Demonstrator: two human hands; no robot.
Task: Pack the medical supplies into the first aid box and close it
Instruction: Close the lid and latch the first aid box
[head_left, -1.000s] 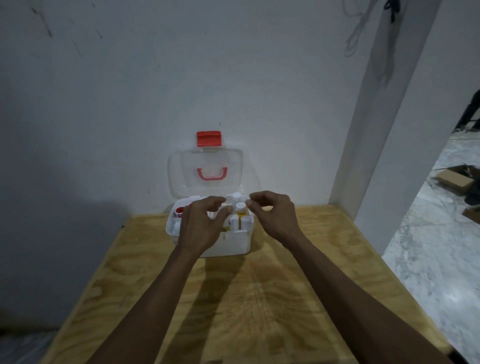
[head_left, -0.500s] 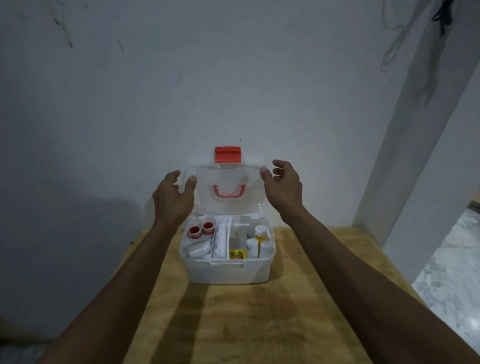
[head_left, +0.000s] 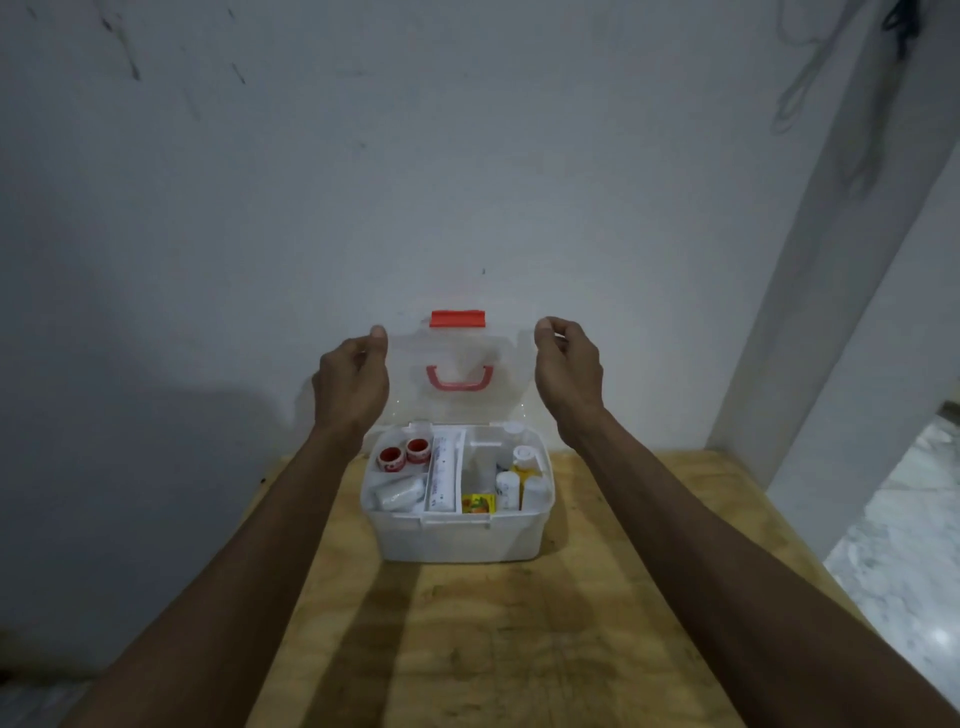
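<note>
Packing: done, supplies sit inside the box (head_left: 457, 535).
Hands: left hand (head_left: 352, 384) and right hand (head_left: 569, 371) pinch the raised lid (head_left: 460, 358) at its 2 top corners.
Left: shut lid, snap red latch (head_left: 457, 319).

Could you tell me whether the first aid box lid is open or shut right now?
Open: the clear lid stands upright behind the box, contents exposed, with the left hand and right hand at its upper corners.

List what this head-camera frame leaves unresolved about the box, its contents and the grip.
- Labels on the tube and bottles: too small and blurred in the head view.
- Lower layer of the first aid box: hidden by the top items and frosted wall.
- Grip on the lid: the left hand and right hand sit at its corners, but the clear plastic blurs the contact.
- Hinge: behind the box rim.
</note>
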